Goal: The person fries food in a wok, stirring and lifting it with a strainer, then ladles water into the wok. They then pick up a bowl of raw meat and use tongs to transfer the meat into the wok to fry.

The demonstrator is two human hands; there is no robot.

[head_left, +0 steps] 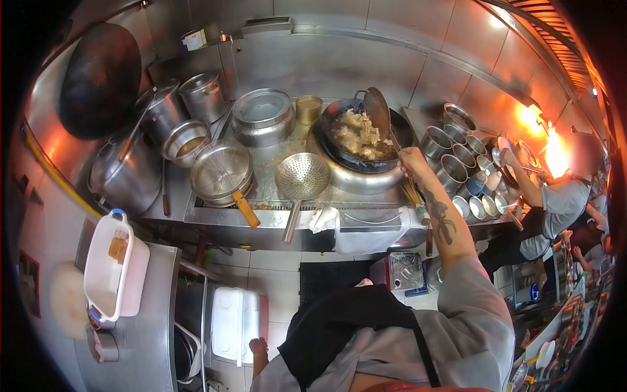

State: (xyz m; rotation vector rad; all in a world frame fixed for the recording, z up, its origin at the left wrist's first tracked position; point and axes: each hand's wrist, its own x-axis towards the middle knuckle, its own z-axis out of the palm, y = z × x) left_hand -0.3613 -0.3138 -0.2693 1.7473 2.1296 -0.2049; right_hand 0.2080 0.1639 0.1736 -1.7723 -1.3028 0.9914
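Observation:
My right hand (410,162) is wrapped round the handle of a large ladle (377,112). Its broad dark head is tilted up over a black wok (401,130) at the back of the range. Pale pieces of food (356,134), perhaps meat, lie in brownish liquid in the wok. Low at my side hangs my left hand (259,346), its fingers curled and nothing visible in them. Below it in the picture and to its left is a white-lidded box (228,313) on the floor.
A perforated strainer (302,176) and a round sieve (222,173) rest on the range, handles jutting over the front edge. Several metal pots (450,173) stand right of the wok. Flames (555,150) rise beside another person (562,202). A white tub (111,268) sits on the left counter.

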